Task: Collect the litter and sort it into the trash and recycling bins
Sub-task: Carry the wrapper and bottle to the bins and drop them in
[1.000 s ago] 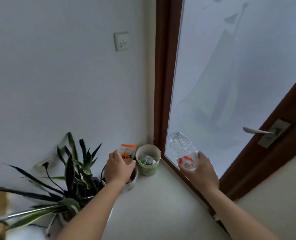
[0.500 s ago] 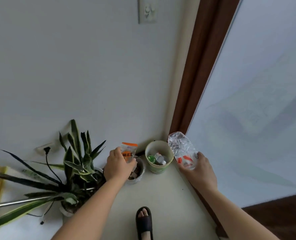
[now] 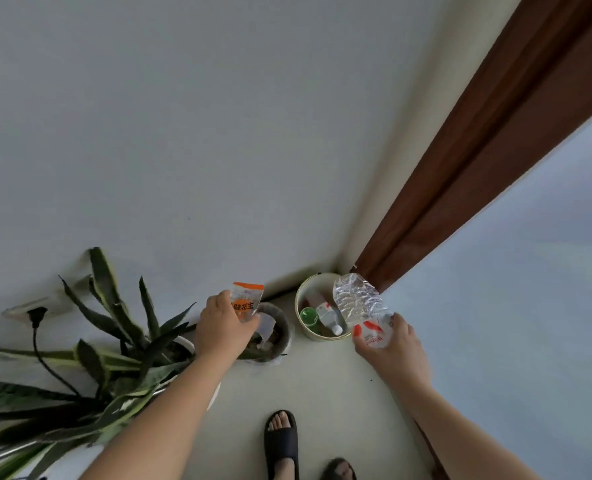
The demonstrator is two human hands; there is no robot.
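My left hand (image 3: 222, 330) grips an orange-and-clear snack wrapper (image 3: 246, 301) right above a small grey bin (image 3: 280, 328) that holds paper scraps. My right hand (image 3: 391, 348) holds a crushed clear plastic bottle (image 3: 358, 306) with a red-and-white label, its upper part over the rim of a pale green bin (image 3: 305, 296) in the corner. Inside that bin lie a small bottle with a white cap and a green item. Both bins stand side by side on the floor by the wall.
A potted plant (image 3: 107, 358) with long striped leaves fills the lower left, with a wall socket and black cable (image 3: 36, 318) behind it. A brown door frame (image 3: 461, 174) and frosted door rise on the right. My sandalled feet (image 3: 280, 441) stand below the bins.
The view has tilted down and moved closer to the bins. Both hands have come lower, the wrapper over the grey bin and the bottle over the green bin's rim.
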